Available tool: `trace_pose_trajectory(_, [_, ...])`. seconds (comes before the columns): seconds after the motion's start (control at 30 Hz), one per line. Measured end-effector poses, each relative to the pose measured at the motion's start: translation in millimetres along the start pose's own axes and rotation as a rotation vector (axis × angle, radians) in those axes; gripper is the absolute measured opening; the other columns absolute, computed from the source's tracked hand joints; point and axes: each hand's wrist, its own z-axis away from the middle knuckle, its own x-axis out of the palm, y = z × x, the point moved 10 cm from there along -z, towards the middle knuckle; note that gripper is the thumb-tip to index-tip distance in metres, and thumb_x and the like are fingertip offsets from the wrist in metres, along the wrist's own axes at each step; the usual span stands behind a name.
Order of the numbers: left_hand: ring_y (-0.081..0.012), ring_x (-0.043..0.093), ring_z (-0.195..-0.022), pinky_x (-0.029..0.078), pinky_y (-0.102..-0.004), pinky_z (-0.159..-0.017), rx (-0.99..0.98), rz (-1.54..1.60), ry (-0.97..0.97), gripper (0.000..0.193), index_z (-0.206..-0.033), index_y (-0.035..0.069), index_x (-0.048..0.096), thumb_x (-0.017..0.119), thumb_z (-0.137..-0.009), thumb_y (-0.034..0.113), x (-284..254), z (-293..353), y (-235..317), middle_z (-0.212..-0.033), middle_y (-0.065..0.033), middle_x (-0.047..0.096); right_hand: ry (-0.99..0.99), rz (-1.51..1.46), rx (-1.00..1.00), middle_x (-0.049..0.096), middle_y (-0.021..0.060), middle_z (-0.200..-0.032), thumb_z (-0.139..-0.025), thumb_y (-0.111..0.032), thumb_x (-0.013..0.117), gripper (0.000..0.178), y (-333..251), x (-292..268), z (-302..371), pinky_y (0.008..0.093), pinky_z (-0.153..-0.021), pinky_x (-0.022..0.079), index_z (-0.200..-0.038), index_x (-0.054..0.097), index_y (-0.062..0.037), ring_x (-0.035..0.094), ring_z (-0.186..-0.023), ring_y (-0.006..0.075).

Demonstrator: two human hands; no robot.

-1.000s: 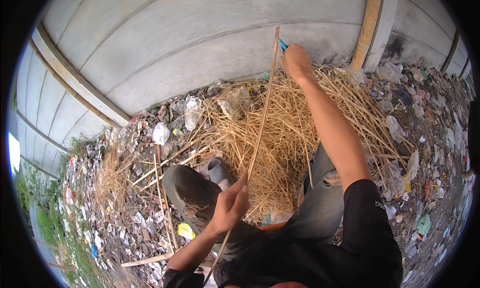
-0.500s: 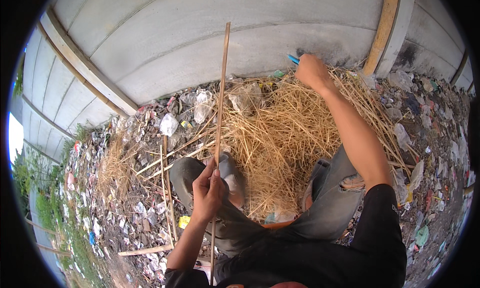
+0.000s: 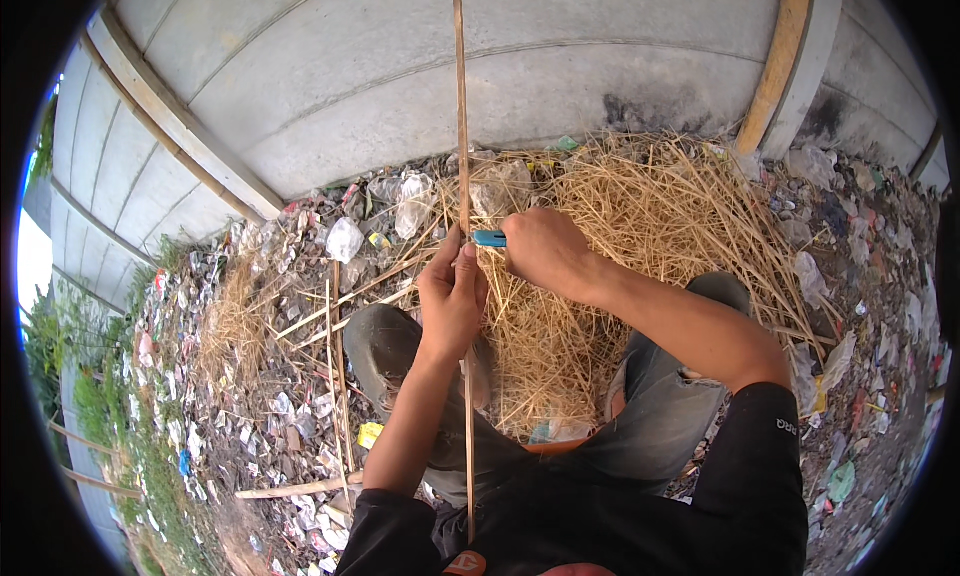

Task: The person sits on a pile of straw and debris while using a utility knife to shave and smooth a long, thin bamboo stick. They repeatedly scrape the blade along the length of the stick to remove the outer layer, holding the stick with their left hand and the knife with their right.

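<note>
A long, thin bamboo strip [image 3: 462,106] stands nearly upright in the picture, running from the wall side down to my lap. My left hand [image 3: 452,301] pinches it near its middle, thumb and fingers closed around it. In my right hand [image 3: 548,251], a blue-handled cutter knife [image 3: 489,238] is gripped in a fist. Its front end meets the strip just above my left fingertips; the blade itself is too small to make out. Beneath both hands, a heap of straw-coloured bamboo shavings [image 3: 560,346] spreads between my knees.
A pale panel wall [image 3: 350,86] rises ahead, with a bamboo pole [image 3: 778,66] leaning at its right. Loose bamboo sticks [image 3: 334,366] lie left of my knee. Scattered plastic litter [image 3: 290,416] covers the ground on both sides, and green weeds [image 3: 95,406] grow at far left.
My right hand has come back from near the wall, bringing the knife to the strip. My left hand and the strip have moved up and slightly right.
</note>
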Motion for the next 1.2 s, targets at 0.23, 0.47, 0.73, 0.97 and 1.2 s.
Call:
trace_pose_trajectory(0.23, [-0.0018, 0.036, -0.049, 0.03, -0.0219, -0.043, -0.021, -0.111, 0.0, 0.045, -0.15, -0.005, 0.04, 0.047, -0.11, 0.016, 4.6, -6.0, -0.3, -0.062, 0.0072, 0.041, 0.062, 0.114, 0.051, 0.071, 0.02, -0.077, -0.088, -0.011, 0.059, 0.02, 17.7, 3.9, -18.0, 0.0469, -0.062, 0.058, -0.078, 0.071, 0.001, 0.073, -0.071, 0.0356])
trace_pose_trajectory(0.47, [-0.0021, 0.035, -0.048, 0.029, -0.0227, -0.044, -0.104, 0.049, -0.024, 0.044, -0.149, -0.004, 0.042, 0.048, -0.11, 0.017, 5.2, -0.9, -17.3, -0.062, 0.0075, 0.038, 0.145, 0.098, 0.146, 0.073, 0.0202, -0.081, -0.091, -0.011, 0.056, 0.023, 38.1, -6.7, -46.8, 0.0471, -0.062, 0.058, -0.078, 0.072, 0.0008, 0.073, -0.07, 0.0354])
trace_pose_trajectory(0.73, [-0.002, 0.036, -0.053, 0.031, -0.0225, -0.047, -0.161, -0.05, -0.138, 0.044, -0.149, -0.003, 0.043, 0.049, -0.11, 0.016, 17.0, 43.4, -27.8, -0.068, 0.0083, 0.04, 0.259, 0.055, 0.375, 0.073, 0.0242, -0.083, -0.089, -0.007, 0.059, 0.02, 131.8, -46.9, -74.3, 0.049, -0.065, 0.058, -0.083, 0.073, 0.0052, 0.074, -0.073, 0.0391])
trace_pose_trajectory(0.97, [-0.0009, 0.038, -0.057, 0.032, -0.0208, -0.05, -0.139, -0.207, -0.261, 0.049, -0.153, -0.002, 0.038, 0.049, -0.109, 0.015, 32.4, 40.9, -12.7, -0.071, 0.0089, 0.041, 0.419, 0.076, 0.466, 0.073, 0.025, -0.085, -0.089, -0.007, 0.059, 0.018, 172.5, -80.7, -76.6, 0.0498, -0.071, 0.058, -0.085, 0.074, 0.003, 0.074, -0.08, 0.0418])
trace_pose_trajectory(1.2, [-0.0006, 0.043, -0.059, 0.036, -0.0205, -0.053, -0.152, -0.278, -0.346, 0.048, -0.152, -0.004, 0.039, 0.046, -0.109, 0.014, 53.6, 30.4, 3.5, -0.071, 0.0089, 0.046, 0.593, 0.232, 0.524, 0.074, 0.0223, -0.086, -0.09, -0.012, 0.063, 0.019, 209.6, -131.5, -61.6, 0.0476, -0.068, 0.058, -0.085, 0.073, 0.0028, 0.074, -0.076, 0.0386])
